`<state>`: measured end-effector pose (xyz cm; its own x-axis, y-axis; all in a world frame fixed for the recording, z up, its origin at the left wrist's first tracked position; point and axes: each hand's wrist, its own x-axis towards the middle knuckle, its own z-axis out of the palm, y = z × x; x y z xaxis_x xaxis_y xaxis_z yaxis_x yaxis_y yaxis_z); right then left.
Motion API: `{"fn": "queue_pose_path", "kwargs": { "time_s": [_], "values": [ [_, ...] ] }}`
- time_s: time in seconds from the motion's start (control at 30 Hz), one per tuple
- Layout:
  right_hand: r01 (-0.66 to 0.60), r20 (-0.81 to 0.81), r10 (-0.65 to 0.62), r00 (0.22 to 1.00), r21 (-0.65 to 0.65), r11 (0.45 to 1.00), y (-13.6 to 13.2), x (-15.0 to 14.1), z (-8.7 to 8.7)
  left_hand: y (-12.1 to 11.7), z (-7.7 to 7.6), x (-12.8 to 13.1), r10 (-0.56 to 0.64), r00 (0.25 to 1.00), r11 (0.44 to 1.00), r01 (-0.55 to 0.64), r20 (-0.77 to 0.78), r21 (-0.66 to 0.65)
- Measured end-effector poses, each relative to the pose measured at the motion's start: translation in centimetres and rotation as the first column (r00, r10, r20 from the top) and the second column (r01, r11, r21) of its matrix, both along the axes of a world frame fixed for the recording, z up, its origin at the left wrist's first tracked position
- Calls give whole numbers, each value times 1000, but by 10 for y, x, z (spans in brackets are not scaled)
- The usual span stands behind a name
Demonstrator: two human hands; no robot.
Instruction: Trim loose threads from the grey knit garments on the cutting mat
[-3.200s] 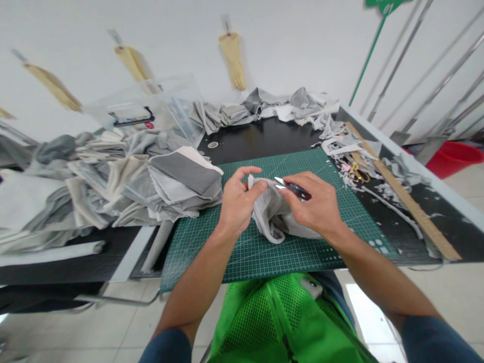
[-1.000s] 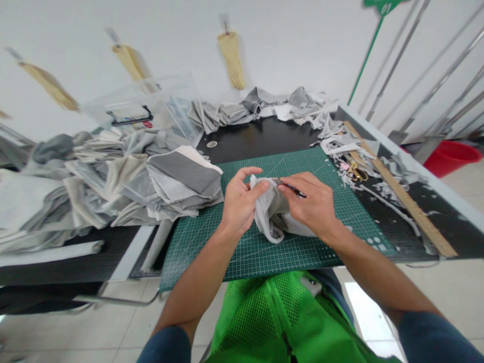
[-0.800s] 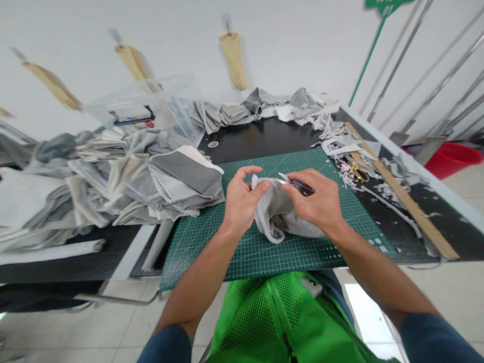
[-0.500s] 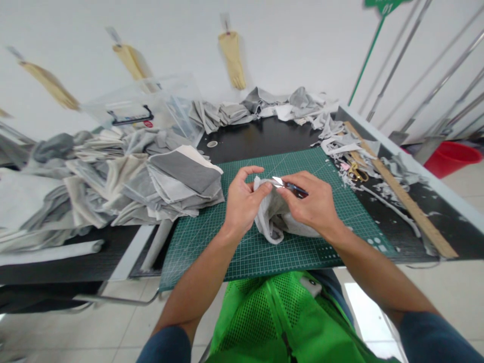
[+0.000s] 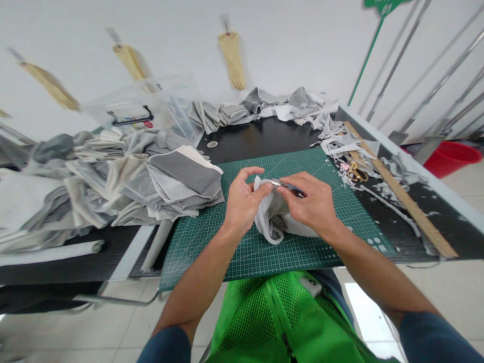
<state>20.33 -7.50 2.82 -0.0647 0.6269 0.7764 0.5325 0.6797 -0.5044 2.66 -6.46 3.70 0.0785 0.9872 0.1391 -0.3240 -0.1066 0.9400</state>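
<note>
My left hand [image 5: 244, 200] pinches a bunched piece of light grey fabric [image 5: 269, 218] between thumb and fingers, its index finger lifted off the cloth. My right hand [image 5: 312, 199] is closed around small thread snips [image 5: 289, 187] with a dark blue handle. Their metal tip meets the cloth's upper edge, right beside my left thumb. Below my hands the fabric droops in a loop over the green cutting mat [image 5: 204, 247]. My right fingers and the folds hide part of the snips and cloth.
Stacked grey and white cloth pieces [image 5: 181, 174] cover the table's left side, before a clear plastic box [image 5: 132, 108]. On the right lie a wooden ruler [image 5: 408, 196], gold-handled scissors [image 5: 357, 173] and many scraps. More fabric [image 5: 264, 106] lines the back edge.
The snips have turned in my right hand: their blade showed broad and bright before and now appears narrow, lower against the cloth edge. My left hand has hardly moved.
</note>
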Motion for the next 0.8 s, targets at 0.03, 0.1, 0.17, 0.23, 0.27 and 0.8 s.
{"fn": "queue_pose_path", "kwargs": {
  "time_s": [0.03,0.1,0.17,0.23,0.27,0.8],
  "values": [
    [1,0,-1,1000,2,1000,0,0,0,0,0,0,2,1000,1000,-2,-1,-1],
    [1,3,-1,1000,8,1000,0,0,0,0,0,0,8,1000,1000,-8,-1,-3],
    [1,7,-1,1000,15,1000,1,0,-1,0,-1,0,12,1000,1000,-12,-1,-4],
    [0,8,0,1000,18,1000,1,0,-2,0,-1,0,12,1000,1000,-12,-2,-2],
    [-1,8,1,1000,17,1000,1,0,-2,0,-1,0,11,1000,1000,-11,-3,0],
    [-159,-187,82,979,-441,883,11,10,0,8,0,-1,-78,995,997,78,-59,9]
  ]
}}
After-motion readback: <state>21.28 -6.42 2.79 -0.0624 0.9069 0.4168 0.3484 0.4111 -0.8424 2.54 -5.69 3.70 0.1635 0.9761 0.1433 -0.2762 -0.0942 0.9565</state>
